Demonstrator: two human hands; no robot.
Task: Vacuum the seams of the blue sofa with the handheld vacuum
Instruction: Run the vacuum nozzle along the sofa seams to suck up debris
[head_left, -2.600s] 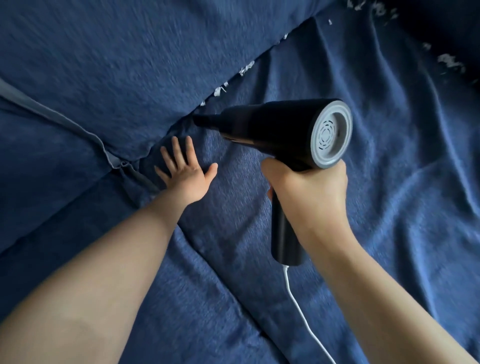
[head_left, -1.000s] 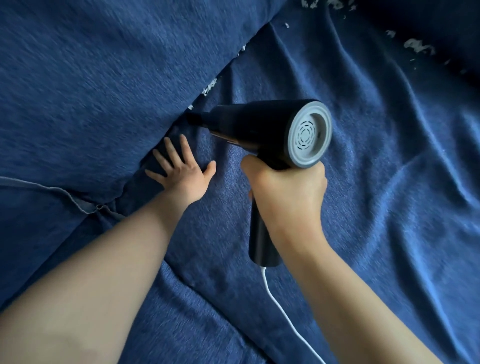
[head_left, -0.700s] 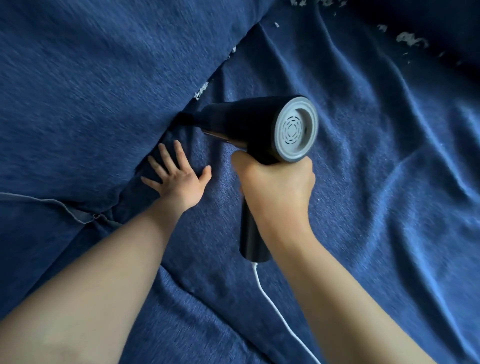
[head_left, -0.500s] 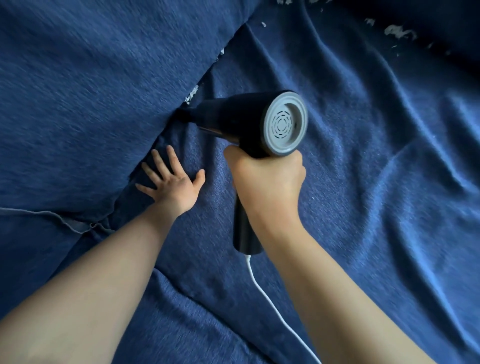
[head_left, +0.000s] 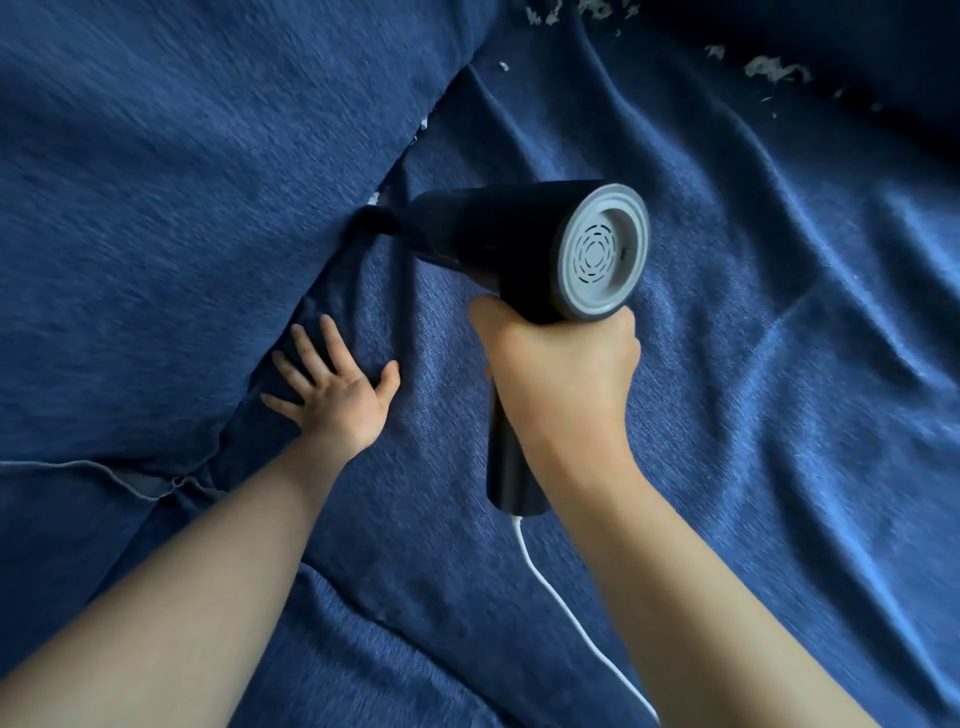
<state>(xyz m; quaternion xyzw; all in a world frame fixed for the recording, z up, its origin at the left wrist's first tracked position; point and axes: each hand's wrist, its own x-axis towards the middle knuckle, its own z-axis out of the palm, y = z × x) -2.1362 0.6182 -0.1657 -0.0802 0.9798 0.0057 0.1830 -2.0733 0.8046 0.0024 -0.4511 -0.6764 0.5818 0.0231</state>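
- Handheld vacuum (head_left: 509, 244), black with a grey vented rear cap (head_left: 605, 252), hangs over the blue sofa (head_left: 727, 364), its narrow nozzle (head_left: 371, 224) pushed into the seam (head_left: 395, 171) between the back cushion (head_left: 182, 208) and the seat.
- Its barrel lies nearly level, pointing to the left, with the rear cap turned toward the viewer.
- The right hand (head_left: 563, 369) wraps tightly round the vacuum's black handle (head_left: 511, 467), just under the barrel; the fingers curl fully about it and the handle's lower end sticks out below the hand.
- A white cord (head_left: 566, 613) leaves the bottom of the handle and trails down across the seat toward the lower edge of the view.
- The left hand (head_left: 340, 392) lies flat on the seat fabric just beside the seam, below the nozzle, palm down, fingers spread and straight, holding nothing; it looks to be pressing the cloth.
- The fingertips (head_left: 298, 335) reach the edge of the back cushion.
- Small white scraps (head_left: 373, 198) sit in the seam just above the nozzle, and a few more (head_left: 423, 124) lie further up the same line.
- More white bits (head_left: 774, 70) are scattered along the dark gap at the top right.
- The seat cover is loose and rumpled, with long folds running across the right side.
- A pale stitched hem (head_left: 104, 470) crosses the lower left.
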